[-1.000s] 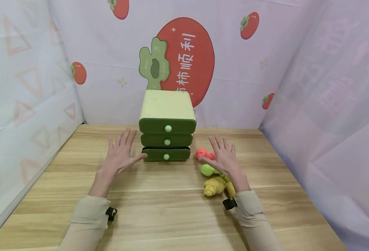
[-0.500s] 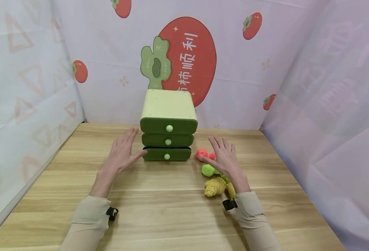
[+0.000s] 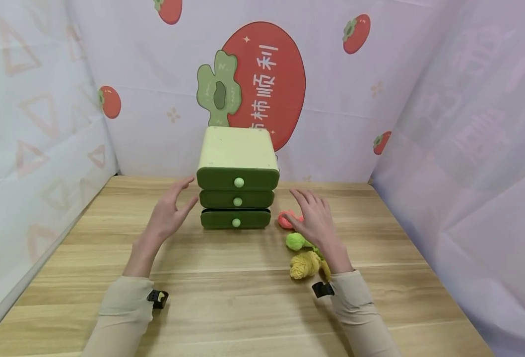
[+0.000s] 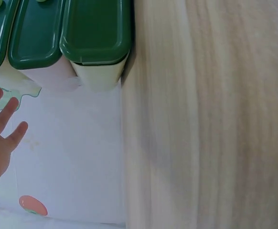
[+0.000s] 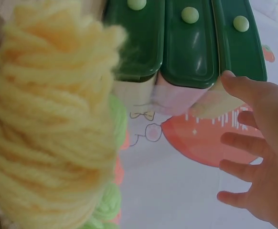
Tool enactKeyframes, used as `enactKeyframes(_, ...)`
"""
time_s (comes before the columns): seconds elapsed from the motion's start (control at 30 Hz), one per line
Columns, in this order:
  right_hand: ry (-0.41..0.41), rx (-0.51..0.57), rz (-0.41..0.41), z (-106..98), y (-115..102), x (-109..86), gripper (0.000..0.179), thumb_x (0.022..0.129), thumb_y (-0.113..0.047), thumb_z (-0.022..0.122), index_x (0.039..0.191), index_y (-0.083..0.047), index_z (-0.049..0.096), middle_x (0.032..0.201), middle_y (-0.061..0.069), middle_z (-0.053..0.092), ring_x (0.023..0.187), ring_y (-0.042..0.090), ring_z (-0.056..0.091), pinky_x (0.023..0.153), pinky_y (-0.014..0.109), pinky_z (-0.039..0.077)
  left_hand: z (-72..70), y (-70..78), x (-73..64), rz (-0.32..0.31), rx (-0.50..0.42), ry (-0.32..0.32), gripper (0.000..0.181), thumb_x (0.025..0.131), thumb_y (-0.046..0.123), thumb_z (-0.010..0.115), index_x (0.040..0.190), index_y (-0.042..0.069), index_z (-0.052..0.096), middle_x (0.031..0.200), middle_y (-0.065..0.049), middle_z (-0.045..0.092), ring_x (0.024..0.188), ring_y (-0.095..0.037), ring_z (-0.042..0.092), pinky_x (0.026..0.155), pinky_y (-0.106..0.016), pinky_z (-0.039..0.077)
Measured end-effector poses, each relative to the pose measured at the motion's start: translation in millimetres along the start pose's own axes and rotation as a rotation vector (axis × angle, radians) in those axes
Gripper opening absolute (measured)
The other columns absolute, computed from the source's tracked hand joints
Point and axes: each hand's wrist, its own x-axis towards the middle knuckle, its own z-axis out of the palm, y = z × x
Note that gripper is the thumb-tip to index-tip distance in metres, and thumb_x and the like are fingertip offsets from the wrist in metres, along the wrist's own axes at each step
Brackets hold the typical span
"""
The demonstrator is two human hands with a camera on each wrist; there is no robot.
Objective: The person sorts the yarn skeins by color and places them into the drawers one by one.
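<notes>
A small drawer cabinet [image 3: 237,148] with a cream top and three green drawer fronts, each with a pale round knob, stands at the back middle of the table. My left hand [image 3: 166,215] hovers just left of it, fingers relaxed and holding nothing. On the other side my right hand [image 3: 313,215] is spread above the yarn, also holding nothing. Beneath and beside it lie red yarn [image 3: 287,219], bright green yarn [image 3: 295,241] and a yellow yarn ball [image 3: 304,265]. In the right wrist view, the yellow yarn [image 5: 53,124] fills the left side, and the thumb overlaps the drawer fronts.
The wood-grain table [image 3: 235,307] runs to a printed cloth backdrop [image 3: 155,139] behind the cabinet. Cloth walls rise at the left [image 3: 43,124] and right [image 3: 468,148] edges.
My left hand has turned and its fingers have drawn in from a wide spread. The right hand's fingers have come closer together and shifted slightly left. Cabinet and yarn stay put.
</notes>
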Motion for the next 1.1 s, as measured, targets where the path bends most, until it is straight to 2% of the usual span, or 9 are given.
enactKeyframes(0.1,0.074,0.027,-0.040,-2.1,-6.9,4.0,0.059,0.092,-0.036,0.071,0.143,-0.014,0.053,0.136,0.011,0.059,0.127,0.033,0.053,0.106,0.057,0.040,-0.8,1.8,3.6,-0.023,-0.056,0.040,0.047,0.099,0.017,0.062,0.144,0.010,0.049,0.140,-0.018,0.054,0.127,-0.038,0.053,0.102,-0.062,0.043)
enactKeyframes(0.3,0.232,0.061,-0.158,-2.6,-21.5,13.9,0.044,0.090,-0.024,0.074,0.131,-0.010,0.064,0.118,0.010,0.068,0.109,0.032,0.063,0.092,0.050,0.051,-2.0,5.9,15.1,-0.034,-0.162,0.097,0.039,0.104,0.019,0.054,0.141,0.008,0.051,0.139,-0.017,0.054,0.123,-0.037,0.056,0.104,-0.056,0.043)
enactKeyframes(0.43,0.283,0.076,-0.220,-2.1,-34.5,22.5,0.040,0.089,-0.020,0.075,0.127,-0.009,0.066,0.111,0.009,0.070,0.101,0.030,0.066,0.084,0.046,0.054,-3.6,7.8,22.2,-0.061,-0.206,0.114,0.037,0.106,0.022,0.049,0.141,0.009,0.052,0.137,-0.016,0.055,0.121,-0.036,0.058,0.101,-0.055,0.046)
enactKeyframes(0.5,0.282,0.080,-0.235,-1.4,-41.5,26.8,0.039,0.090,-0.020,0.074,0.127,-0.010,0.066,0.111,0.009,0.070,0.099,0.029,0.066,0.082,0.044,0.055,-5.0,8.0,26.2,-0.076,-0.218,0.120,0.037,0.106,0.024,0.048,0.141,0.010,0.053,0.138,-0.015,0.055,0.121,-0.034,0.058,0.101,-0.052,0.047)
enactKeyframes(0.6,0.258,0.072,-0.251,-0.6,-52.6,32.0,0.037,0.093,-0.022,0.071,0.128,-0.011,0.066,0.111,0.007,0.070,0.096,0.026,0.067,0.079,0.041,0.056,-8.0,7.8,32.1,-0.122,-0.253,0.130,0.037,0.106,0.026,0.048,0.141,0.012,0.054,0.140,-0.011,0.055,0.120,-0.022,0.060,0.101,-0.037,0.047)
enactKeyframes(0.7,0.238,0.070,-0.274,2.0,-62.3,35.8,0.036,0.094,-0.023,0.070,0.128,-0.012,0.066,0.108,0.007,0.070,0.088,0.023,0.067,0.075,0.038,0.056,-9.6,7.2,36.4,-0.192,-0.336,0.135,0.037,0.106,0.026,0.050,0.140,0.013,0.055,0.140,-0.009,0.054,0.114,-0.005,0.060,0.096,-0.022,0.046)
enactKeyframes(0.8,0.226,0.078,-0.301,5.9,-70.3,39.9,0.035,0.095,-0.023,0.069,0.127,-0.011,0.066,0.106,0.007,0.070,0.082,0.021,0.065,0.071,0.035,0.055,-9.0,6.9,41.0,-0.225,-0.428,0.123,0.038,0.105,0.022,0.052,0.140,0.008,0.055,0.144,-0.011,0.051,0.111,0.003,0.057,0.094,-0.016,0.044)
enactKeyframes(0.93,0.191,0.070,-0.294,10.6,-78.2,45.1,0.038,0.095,-0.025,0.068,0.131,-0.012,0.064,0.106,0.007,0.070,0.075,0.019,0.062,0.065,0.032,0.053,-7.0,9.3,47.8,-0.245,-0.457,0.089,0.041,0.105,0.022,0.051,0.142,0.004,0.053,0.153,-0.010,0.044,0.112,-0.001,0.055,0.096,-0.020,0.043)
enactKeyframes(1.1,0.155,0.064,-0.254,15.4,-85.2,49.8,0.043,0.095,-0.027,0.069,0.135,-0.014,0.060,0.107,0.007,0.069,0.068,0.016,0.058,0.060,0.029,0.050,-3.5,13.3,54.7,-0.293,-0.504,0.039,0.045,0.105,0.031,0.051,0.145,0.011,0.052,0.159,-0.004,0.037,0.128,-0.021,0.054,0.105,-0.032,0.044)
